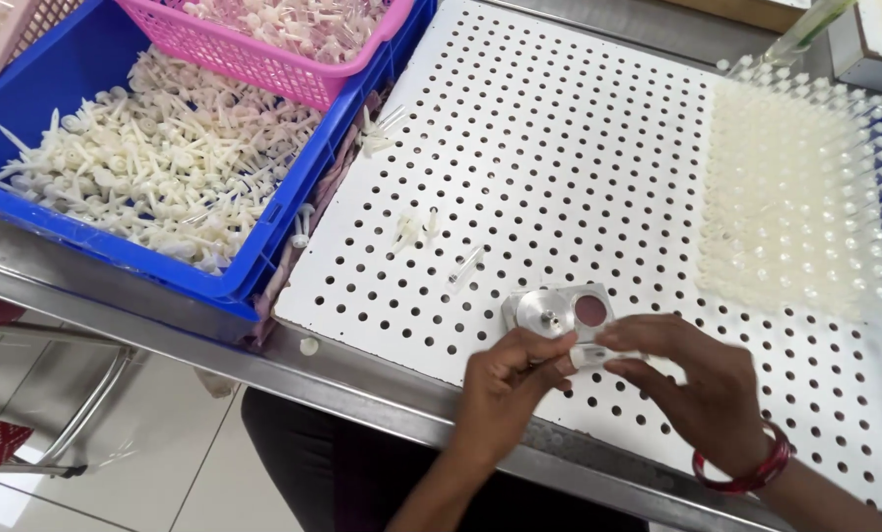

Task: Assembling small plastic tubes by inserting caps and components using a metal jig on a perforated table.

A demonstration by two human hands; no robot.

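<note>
Two bare hands at lower centre: left hand [508, 386] and right hand [692, 386], fingertips pinched together on a small clear plastic tube [590, 355]. Just behind, a round silver metal fixture [557, 309] on a white perforated board [559, 148]. Rows of clear tubes [795, 197] upright at right. Blue plastic crate [57, 89] of white plastic stems [155, 163] at left, pink mesh basket [263, 61] above.

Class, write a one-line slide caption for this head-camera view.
Two hands, left hand and right hand, pinch a small clear tube over a white perforated board, beside a metal fixture.
</note>
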